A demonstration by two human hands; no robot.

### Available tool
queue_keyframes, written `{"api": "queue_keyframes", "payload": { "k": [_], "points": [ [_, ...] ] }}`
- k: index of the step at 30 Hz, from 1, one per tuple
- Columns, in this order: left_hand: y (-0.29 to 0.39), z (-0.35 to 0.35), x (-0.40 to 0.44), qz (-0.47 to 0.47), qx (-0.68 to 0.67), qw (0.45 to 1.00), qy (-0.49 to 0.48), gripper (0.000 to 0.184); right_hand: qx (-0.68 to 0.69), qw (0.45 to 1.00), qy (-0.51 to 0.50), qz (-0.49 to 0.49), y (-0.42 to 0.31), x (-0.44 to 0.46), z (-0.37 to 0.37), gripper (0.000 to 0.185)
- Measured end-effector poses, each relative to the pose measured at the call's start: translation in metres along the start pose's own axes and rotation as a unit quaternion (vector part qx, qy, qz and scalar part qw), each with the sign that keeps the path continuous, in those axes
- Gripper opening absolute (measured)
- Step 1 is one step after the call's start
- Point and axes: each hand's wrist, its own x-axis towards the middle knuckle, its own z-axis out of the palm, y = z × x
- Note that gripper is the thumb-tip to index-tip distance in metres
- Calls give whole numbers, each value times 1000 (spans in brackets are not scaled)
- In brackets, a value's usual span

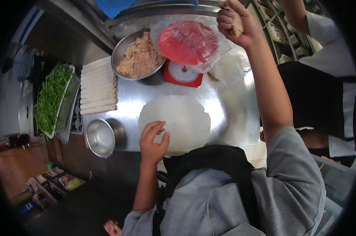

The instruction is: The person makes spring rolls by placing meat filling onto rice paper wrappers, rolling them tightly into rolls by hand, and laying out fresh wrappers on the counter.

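A thin round white wrapper sheet (176, 114) lies flat on the steel table. Over its near left part is my left hand (153, 141), fingers curved and apart, holding nothing; whether it touches the sheet I cannot tell. My right hand (245, 25) is raised at the far right, fingers closed around a pale, soft-looking lump (237, 24) whose kind I cannot make out. Between the hands stands a red scale (193, 82) with a red, plastic-covered pan (189, 42) on top. Beside it, a metal bowl (119, 49) holds an orange-pink minced filling (141, 57).
Several white rolls (98, 86) lie side by side on the left of the table (127, 92). An empty-looking steel bowl (100, 137) sits at the near left edge. Farther left is a basket (67, 98) of green leaves (51, 98). Another person (323, 82) stands at right.
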Motion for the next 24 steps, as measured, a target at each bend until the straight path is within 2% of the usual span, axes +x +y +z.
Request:
{"api": "queue_keyframes", "payload": {
  "k": [3, 5, 7, 8, 9, 10, 12, 13, 14, 15, 16, 17, 18, 20, 21, 24],
  "points": [
    [-14, -16, 6, 54, 52, 996, 58, 37, -135, 974, 162, -83, 31, -30, 39, 43],
    [-13, -31, 10, 47, 69, 991, 108, 35, -216, 933, 273, -90, 87, -49, 104, 50],
    [-14, -50, 15, 21, 62, 985, 157, 34, -245, 956, 157, -22, 97, -83, 55, 53],
    [-17, -57, 15, 11, 47, 983, 180, 33, -243, 953, 180, 9, 112, -90, 56, 44],
    [-13, -64, 13, -47, 50, 979, 190, 33, -257, 936, 239, 11, 134, -95, 67, 33],
    [-19, -65, 10, -52, 47, 978, 194, 33, -277, 926, 252, 44, 152, -102, 67, 28],
    [-35, -70, 6, -78, -2, 978, 196, 33, -320, 874, 350, 110, 195, -104, 73, 25],
    [-41, -68, 2, -104, -29, 978, 177, 35, -368, 835, 359, 195, 215, -104, 68, 27],
    [-43, -66, -2, -104, -28, 978, 176, 35, -484, 773, 335, 237, 236, -99, 80, 33],
    [-42, -64, -9, -114, -33, 984, 132, 36, -672, 710, 184, 102, 284, -103, 66, 42],
    [-40, -58, -11, -123, -41, 988, 90, 38, -648, 708, 194, 203, 281, -99, 70, 50],
    [-38, -58, -15, -141, -35, 989, 37, 44, -650, 716, 179, 181, 296, -95, 92, 51],
    [-36, -57, -18, -143, -36, 989, 34, 44, -754, 642, 89, 109, 310, -95, 93, 53],
    [-34, -55, -26, -82, 24, 991, -101, 53, -818, 569, 40, 75, 339, -96, 82, 57],
    [-37, -53, -33, -82, 23, 991, -104, 53, -818, 569, 43, 76, 341, -100, 86, 57],
    [-50, -40, -42, 38, 176, 975, -131, 64, -823, 560, 89, 30, 343, -99, 90, 57]
  ]
}}
